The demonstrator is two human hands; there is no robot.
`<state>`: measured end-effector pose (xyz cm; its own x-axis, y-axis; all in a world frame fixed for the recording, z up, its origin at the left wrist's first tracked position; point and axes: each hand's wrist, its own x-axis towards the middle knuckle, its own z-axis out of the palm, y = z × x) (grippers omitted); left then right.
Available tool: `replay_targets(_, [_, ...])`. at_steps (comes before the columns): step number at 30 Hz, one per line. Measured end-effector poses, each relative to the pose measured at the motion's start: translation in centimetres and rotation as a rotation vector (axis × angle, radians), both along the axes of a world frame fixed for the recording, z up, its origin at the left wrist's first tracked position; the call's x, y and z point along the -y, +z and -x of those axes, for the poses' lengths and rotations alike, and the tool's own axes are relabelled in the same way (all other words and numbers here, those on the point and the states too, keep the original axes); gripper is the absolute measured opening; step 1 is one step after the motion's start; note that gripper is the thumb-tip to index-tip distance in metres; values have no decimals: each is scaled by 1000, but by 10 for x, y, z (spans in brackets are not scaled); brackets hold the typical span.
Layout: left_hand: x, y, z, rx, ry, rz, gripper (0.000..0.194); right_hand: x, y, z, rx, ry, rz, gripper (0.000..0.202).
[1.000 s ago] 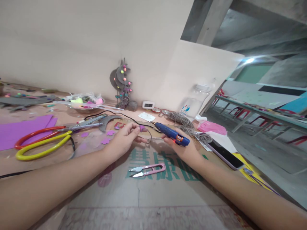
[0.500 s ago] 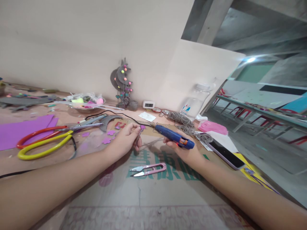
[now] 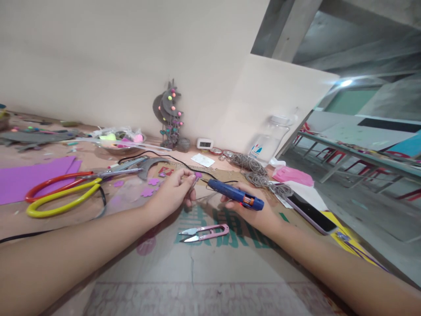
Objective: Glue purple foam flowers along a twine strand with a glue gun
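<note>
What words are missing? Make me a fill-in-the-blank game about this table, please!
1. The right hand holds a glue gun coloured ____.
2. The left hand has a small piece coloured ____ by its thumb.
3. The big scissors have one red handle and one ____ handle.
4. The pink thread snips point their blades toward the picture's ____ edge.

Missing words: blue; purple; yellow; left.

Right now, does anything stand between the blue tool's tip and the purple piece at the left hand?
Nothing visible does: the blue tool points toward the purple piece at the left hand; the pink snips lie nearer the camera.
</note>
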<state>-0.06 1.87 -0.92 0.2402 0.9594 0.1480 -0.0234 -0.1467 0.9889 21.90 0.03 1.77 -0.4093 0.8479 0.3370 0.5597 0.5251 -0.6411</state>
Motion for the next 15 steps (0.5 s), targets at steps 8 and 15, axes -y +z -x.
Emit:
replay_targets(8, [3, 4, 0, -26, -24, 10, 22, -3, -3, -1, 35, -58, -30, 26])
replay_targets(15, [3, 4, -1, 26, -43, 30, 23, -5, -5, -2, 80, -58, -62, 25])
